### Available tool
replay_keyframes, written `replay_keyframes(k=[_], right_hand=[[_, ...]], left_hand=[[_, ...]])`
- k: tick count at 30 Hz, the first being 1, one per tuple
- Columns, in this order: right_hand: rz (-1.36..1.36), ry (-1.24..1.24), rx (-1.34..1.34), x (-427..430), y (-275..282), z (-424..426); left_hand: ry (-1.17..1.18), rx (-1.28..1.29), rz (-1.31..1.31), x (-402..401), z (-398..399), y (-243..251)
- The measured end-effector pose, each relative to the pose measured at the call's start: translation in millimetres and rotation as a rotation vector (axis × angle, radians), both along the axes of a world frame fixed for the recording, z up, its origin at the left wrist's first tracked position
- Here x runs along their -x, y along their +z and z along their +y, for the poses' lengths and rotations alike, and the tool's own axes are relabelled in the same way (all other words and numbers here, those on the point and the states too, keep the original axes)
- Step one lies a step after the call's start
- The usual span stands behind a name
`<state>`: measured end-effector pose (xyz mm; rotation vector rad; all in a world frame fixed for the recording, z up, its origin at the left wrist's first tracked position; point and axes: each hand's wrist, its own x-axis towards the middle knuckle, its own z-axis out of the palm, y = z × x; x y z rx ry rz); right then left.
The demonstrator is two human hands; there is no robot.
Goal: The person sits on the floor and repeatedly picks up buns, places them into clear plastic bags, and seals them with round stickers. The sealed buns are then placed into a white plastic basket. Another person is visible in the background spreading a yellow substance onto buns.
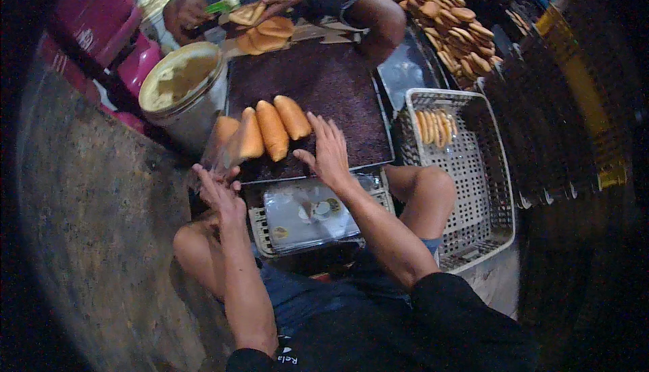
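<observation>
Several oblong bread rolls (272,129) lie side by side on a dark board in front of me. A clear plastic bag (219,150) hangs over the leftmost ones, its folds partly blurred. My left hand (221,195) grips the bag near its lower edge, with the fingers partly hidden by film. At the other end of the row, my right hand (330,151) is spread beside the rightmost roll (292,118); its fingertips are at or very near the crust. Below the board, a stack of flat plastic bags (312,215) rests in a small basket (259,225) between my knees.
The dark board (329,75) reaches toward a seated person, whose hand (279,4) holds opened bread. A bucket (203,103) of pale cream stands left. At right is a plastic crate (471,189) with bagged rolls (435,127); beyond it, a bread pile (451,22).
</observation>
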<state>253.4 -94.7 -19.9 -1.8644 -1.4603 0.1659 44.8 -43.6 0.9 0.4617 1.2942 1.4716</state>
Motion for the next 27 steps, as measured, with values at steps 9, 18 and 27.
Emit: replay_keyframes(k=[9, 18, 27], right_hand=[[0.258, 0.158, 0.16, -76.3, 36.0, 56.4], [0.764, 0.063, 0.13, -101.7, 120.0, -25.8], [-0.201, 0.214, -0.377, -60.5, 124.8, -71.3]], left_hand=[[-0.183, -0.263, 0.05, 5.0, 40.5, -7.7], [-0.425, -0.295, -0.026, -70.1, 4.9, 13.7], [-0.513, -0.037, -0.535, -124.4, -46.2, 20.6]])
